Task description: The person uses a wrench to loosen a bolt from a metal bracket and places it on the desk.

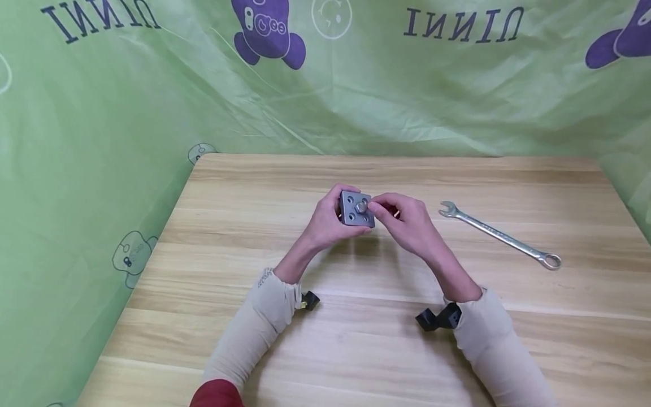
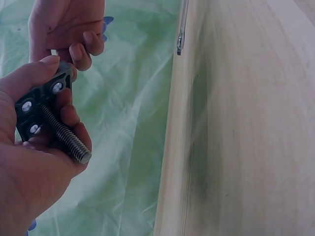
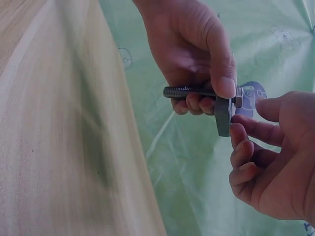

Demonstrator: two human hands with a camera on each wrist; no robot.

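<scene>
My left hand [image 1: 328,220] grips a square grey metal plate [image 1: 350,200] by its edges, thumb on one side. The plate has several round holes, and a hex bolt [image 1: 361,207] passes through its middle. In the left wrist view, the threaded shank [image 2: 66,133] sticks out of the dark underside beside the curled left fingers. My right hand [image 1: 407,223] is at the bolt head [image 3: 239,97]. The right wrist view shows the right thumb apart from that head, with the index fingertip close to the plate's edge; whether it touches is hard to tell.
A combination wrench [image 1: 500,233] lies on the wooden table [image 1: 356,350], to the right of the hands. Behind and left of the table hangs a green printed cloth [image 1: 152,102]. Small black devices [image 1: 438,317] sit at both sleeve cuffs.
</scene>
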